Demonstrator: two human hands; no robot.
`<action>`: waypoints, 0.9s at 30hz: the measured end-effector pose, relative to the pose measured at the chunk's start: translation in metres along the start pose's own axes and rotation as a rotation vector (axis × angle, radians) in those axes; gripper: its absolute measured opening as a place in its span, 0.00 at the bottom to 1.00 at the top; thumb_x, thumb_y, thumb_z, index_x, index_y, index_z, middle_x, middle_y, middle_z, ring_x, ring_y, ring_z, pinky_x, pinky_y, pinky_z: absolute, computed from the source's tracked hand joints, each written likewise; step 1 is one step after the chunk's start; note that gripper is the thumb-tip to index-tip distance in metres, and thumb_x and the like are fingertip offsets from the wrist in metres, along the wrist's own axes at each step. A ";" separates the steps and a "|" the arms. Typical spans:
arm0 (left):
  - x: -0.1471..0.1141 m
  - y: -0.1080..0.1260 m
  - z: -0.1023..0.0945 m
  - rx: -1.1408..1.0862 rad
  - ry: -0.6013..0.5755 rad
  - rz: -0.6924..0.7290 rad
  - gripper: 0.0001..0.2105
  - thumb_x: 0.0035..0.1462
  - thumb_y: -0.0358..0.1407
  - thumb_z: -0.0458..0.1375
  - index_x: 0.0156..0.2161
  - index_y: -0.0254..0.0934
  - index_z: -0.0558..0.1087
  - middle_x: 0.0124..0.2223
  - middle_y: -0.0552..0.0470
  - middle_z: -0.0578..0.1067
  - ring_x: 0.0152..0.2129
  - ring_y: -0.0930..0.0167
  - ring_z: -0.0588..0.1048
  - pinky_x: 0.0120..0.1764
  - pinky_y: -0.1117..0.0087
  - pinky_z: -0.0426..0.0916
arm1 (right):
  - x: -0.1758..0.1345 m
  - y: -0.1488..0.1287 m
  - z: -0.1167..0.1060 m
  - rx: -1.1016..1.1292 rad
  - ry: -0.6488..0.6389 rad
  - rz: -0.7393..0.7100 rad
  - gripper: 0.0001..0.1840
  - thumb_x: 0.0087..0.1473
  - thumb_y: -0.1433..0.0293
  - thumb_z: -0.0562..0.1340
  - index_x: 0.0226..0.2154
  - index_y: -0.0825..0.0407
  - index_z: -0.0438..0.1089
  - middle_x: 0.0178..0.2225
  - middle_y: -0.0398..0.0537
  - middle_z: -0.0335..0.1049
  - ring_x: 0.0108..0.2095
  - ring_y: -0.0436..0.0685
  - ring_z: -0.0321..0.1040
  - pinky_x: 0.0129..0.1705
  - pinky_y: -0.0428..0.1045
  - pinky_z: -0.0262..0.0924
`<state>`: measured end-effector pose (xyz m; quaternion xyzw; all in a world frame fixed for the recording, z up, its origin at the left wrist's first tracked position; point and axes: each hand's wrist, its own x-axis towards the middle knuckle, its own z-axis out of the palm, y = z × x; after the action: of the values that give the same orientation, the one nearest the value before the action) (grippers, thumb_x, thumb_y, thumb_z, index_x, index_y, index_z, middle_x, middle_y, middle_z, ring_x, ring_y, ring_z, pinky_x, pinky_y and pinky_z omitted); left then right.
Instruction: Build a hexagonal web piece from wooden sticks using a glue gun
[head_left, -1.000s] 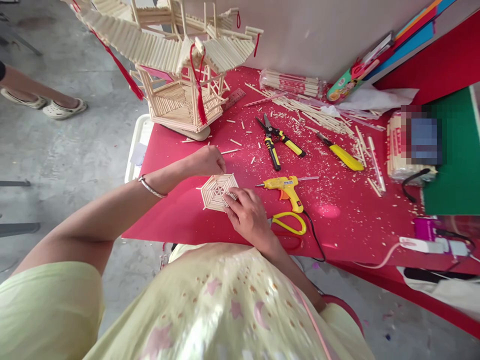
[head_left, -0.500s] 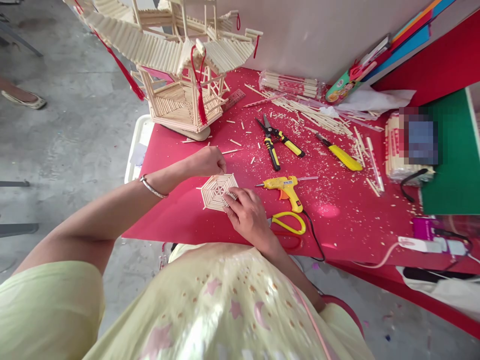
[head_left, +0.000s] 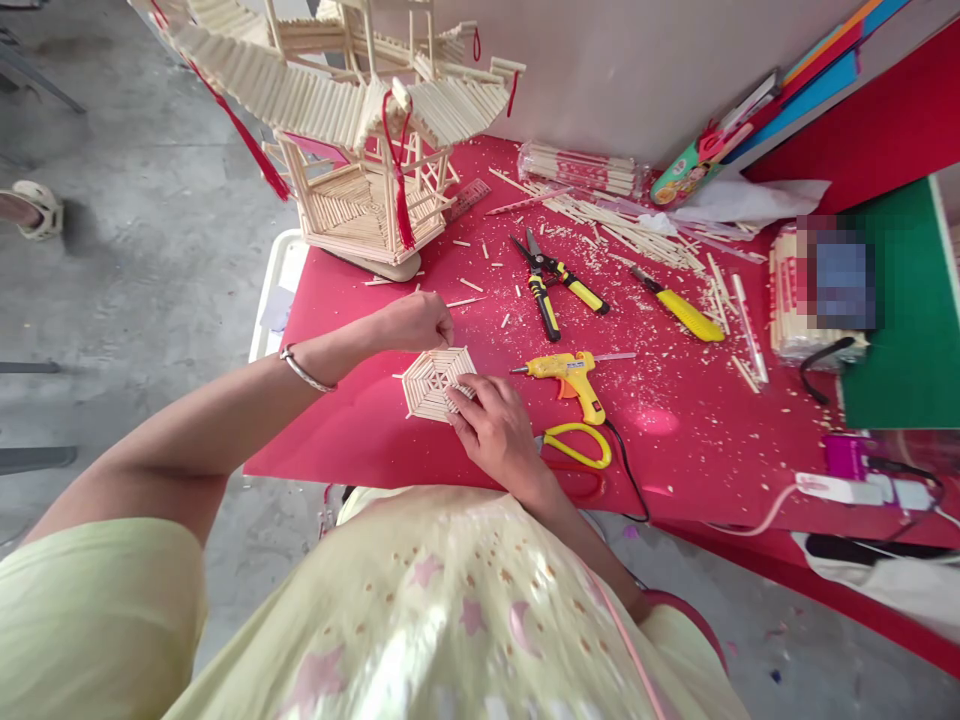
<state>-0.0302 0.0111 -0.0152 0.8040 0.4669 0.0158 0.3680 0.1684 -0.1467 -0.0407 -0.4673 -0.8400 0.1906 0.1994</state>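
Observation:
A hexagonal panel of thin wooden sticks [head_left: 429,388], laid in nested rings like a web, lies on the red tabletop near its front edge. My right hand [head_left: 496,420] grips its right side, fingers on the upper face. At the panel's far edge, my left hand [head_left: 415,322] is closed with the fingertips pointing down; whatever it pinches is hidden. To the right of my right hand lie a yellow glue gun [head_left: 564,375], its nozzle pointing left, and yellow-handled scissors [head_left: 581,445].
A stick-built pavilion [head_left: 367,215] with red tassels stands at the back left. Black-and-yellow cutters [head_left: 551,285], a yellow utility knife [head_left: 686,312] and loose sticks [head_left: 637,228] lie farther back. A power strip [head_left: 847,488] sits at the right. Another person's foot [head_left: 34,210] is at far left.
Both my hands and the panel stay almost still. At the far left, the other person's foot has shifted left and slightly down in the view.

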 end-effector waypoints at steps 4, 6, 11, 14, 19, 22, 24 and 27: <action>0.000 0.001 -0.001 0.016 -0.012 -0.002 0.10 0.42 0.29 0.58 0.26 0.38 0.82 0.25 0.57 0.80 0.25 0.73 0.76 0.27 0.76 0.62 | 0.000 -0.001 -0.001 -0.004 0.000 0.000 0.19 0.68 0.68 0.57 0.58 0.47 0.71 0.60 0.54 0.68 0.58 0.65 0.61 0.59 0.63 0.62; -0.001 0.001 -0.001 0.027 -0.012 -0.004 0.10 0.42 0.29 0.58 0.27 0.39 0.82 0.26 0.57 0.81 0.25 0.73 0.76 0.27 0.76 0.62 | 0.000 -0.001 -0.001 -0.005 0.000 -0.002 0.19 0.68 0.68 0.57 0.58 0.47 0.71 0.60 0.54 0.68 0.57 0.65 0.61 0.59 0.63 0.63; -0.002 0.003 -0.002 0.031 -0.021 -0.001 0.09 0.43 0.29 0.58 0.27 0.38 0.82 0.28 0.56 0.82 0.26 0.73 0.77 0.28 0.77 0.63 | 0.001 0.000 0.000 -0.015 -0.001 -0.001 0.18 0.68 0.67 0.57 0.58 0.48 0.72 0.60 0.54 0.68 0.57 0.64 0.61 0.59 0.62 0.63; -0.001 0.001 -0.001 0.019 -0.029 0.018 0.09 0.43 0.30 0.58 0.28 0.38 0.82 0.28 0.56 0.82 0.26 0.74 0.77 0.28 0.77 0.63 | 0.003 -0.002 0.000 -0.017 -0.004 -0.004 0.19 0.68 0.67 0.57 0.58 0.48 0.71 0.60 0.54 0.68 0.58 0.64 0.62 0.60 0.62 0.63; -0.005 -0.008 -0.006 -0.082 -0.015 0.008 0.11 0.45 0.31 0.57 0.31 0.38 0.83 0.27 0.55 0.81 0.24 0.74 0.75 0.27 0.77 0.63 | -0.016 -0.001 -0.017 -0.023 0.049 -0.026 0.22 0.68 0.67 0.57 0.62 0.47 0.68 0.63 0.56 0.65 0.61 0.64 0.63 0.61 0.62 0.63; -0.015 -0.012 -0.013 -0.291 0.002 -0.059 0.09 0.47 0.34 0.60 0.33 0.39 0.83 0.27 0.54 0.80 0.24 0.74 0.73 0.27 0.75 0.64 | -0.053 0.012 -0.042 -0.090 0.059 0.029 0.27 0.64 0.72 0.58 0.64 0.44 0.65 0.59 0.53 0.69 0.56 0.64 0.67 0.60 0.63 0.64; -0.024 -0.012 -0.016 -0.488 0.011 -0.093 0.08 0.48 0.36 0.63 0.34 0.38 0.82 0.26 0.53 0.78 0.22 0.75 0.71 0.26 0.74 0.63 | -0.081 0.023 -0.060 -0.197 0.006 0.088 0.31 0.60 0.75 0.59 0.64 0.45 0.65 0.55 0.54 0.72 0.53 0.66 0.69 0.57 0.64 0.66; -0.037 -0.006 -0.016 -0.810 0.042 -0.106 0.07 0.48 0.38 0.68 0.32 0.37 0.80 0.25 0.53 0.75 0.19 0.77 0.67 0.24 0.74 0.60 | -0.112 0.033 -0.076 -0.315 -0.131 0.200 0.35 0.55 0.78 0.58 0.65 0.48 0.65 0.58 0.56 0.69 0.55 0.68 0.66 0.56 0.63 0.67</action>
<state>-0.0612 -0.0059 0.0045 0.5684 0.4713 0.1958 0.6454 0.2848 -0.2168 -0.0102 -0.5605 -0.8200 0.1055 0.0489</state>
